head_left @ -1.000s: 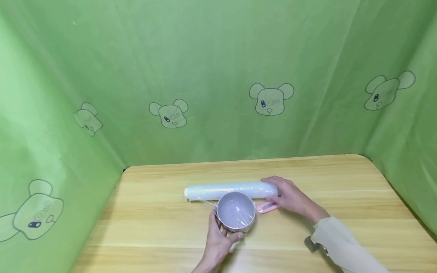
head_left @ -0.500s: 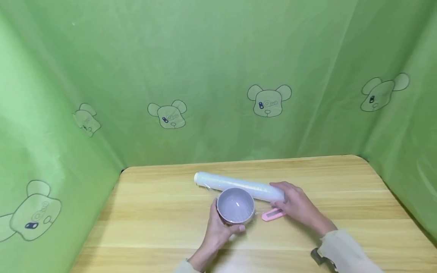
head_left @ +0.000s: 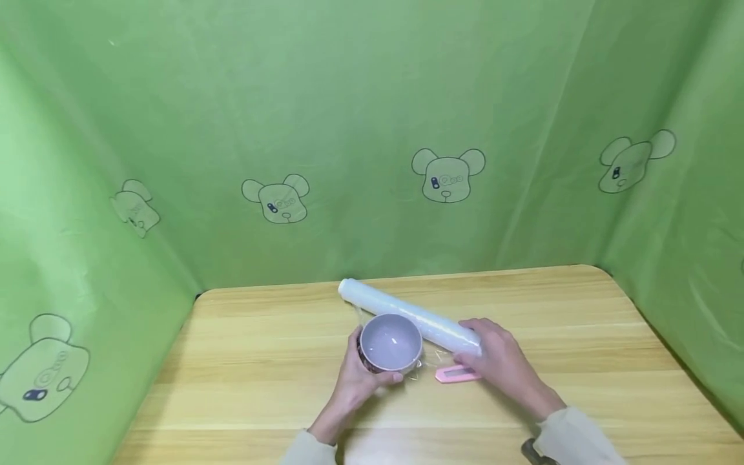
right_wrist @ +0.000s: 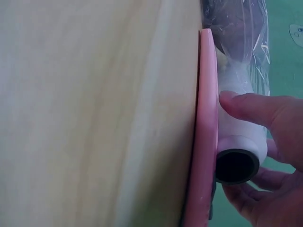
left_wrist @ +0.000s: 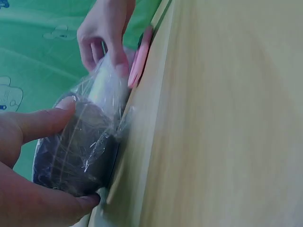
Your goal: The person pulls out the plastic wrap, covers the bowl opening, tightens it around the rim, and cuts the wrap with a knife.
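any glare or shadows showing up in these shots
Head view: a small glint inside the bowl, a sheen along the film roll, and a whitish bright patch on the near part of the table; left wrist view: streaky highlights on the crinkled clear film; right wrist view: a soft shadow low on the table.

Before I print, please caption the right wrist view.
Right hand grips the white film roll beside a pink cutter.
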The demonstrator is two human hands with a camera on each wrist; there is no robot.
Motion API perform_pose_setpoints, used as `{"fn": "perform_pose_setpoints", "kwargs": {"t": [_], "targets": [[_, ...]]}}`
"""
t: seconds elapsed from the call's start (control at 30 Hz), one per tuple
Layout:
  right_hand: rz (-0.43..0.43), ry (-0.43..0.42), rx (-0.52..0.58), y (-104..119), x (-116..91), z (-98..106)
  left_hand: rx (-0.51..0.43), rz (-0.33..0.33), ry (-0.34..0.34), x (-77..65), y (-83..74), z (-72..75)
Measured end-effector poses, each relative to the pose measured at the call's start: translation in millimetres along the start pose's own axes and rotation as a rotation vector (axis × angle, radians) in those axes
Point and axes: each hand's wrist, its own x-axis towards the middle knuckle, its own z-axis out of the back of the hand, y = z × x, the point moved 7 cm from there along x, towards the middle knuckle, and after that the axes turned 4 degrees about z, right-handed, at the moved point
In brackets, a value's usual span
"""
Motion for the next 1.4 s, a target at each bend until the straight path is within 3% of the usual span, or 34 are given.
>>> {"fn": "perform_pose_setpoints", "kwargs": {"t": [0.23, 0.37, 0.53, 0.7, 0.9, 1.03, 1.27, 1.4], "targets": [[-0.057, 0.038, -0.054, 11, -1, -5, -0.122, 0.007, 0.095, 14.2, 2.6, 10.5], [-0.081, 0.075, -0.083, 16, 0, -9, -0.11, -0.004, 0.119, 11.8, 0.4, 9.2], [-0.106, 0.135, -0.046, 17, 4, -14, 0.033, -0.079, 0.048, 10.5, -5.3, 5.5], [-0.052, 0.184, -0.017, 23, 7, -23, 0.059, -0.095, 0.001, 11.9, -4.6, 2.7], [0.001, 0.134, -0.019, 28, 5, -23, 0.081, -0.099, -0.007, 11.6, -3.7, 5.2], [-0.006, 0.115, -0.019, 28, 1, -23, 0.104, -0.105, 0.035, 14.9, -0.1, 6.9], [0.018, 0.089, -0.016, 36, 0, -30, 0.052, -0.128, 0.07, 21.0, 1.9, 21.4], [-0.013, 0.056, -0.034, 34, -5, -22, 0.068, -0.145, 0.101, 21.9, -1.1, 17.0]]}}
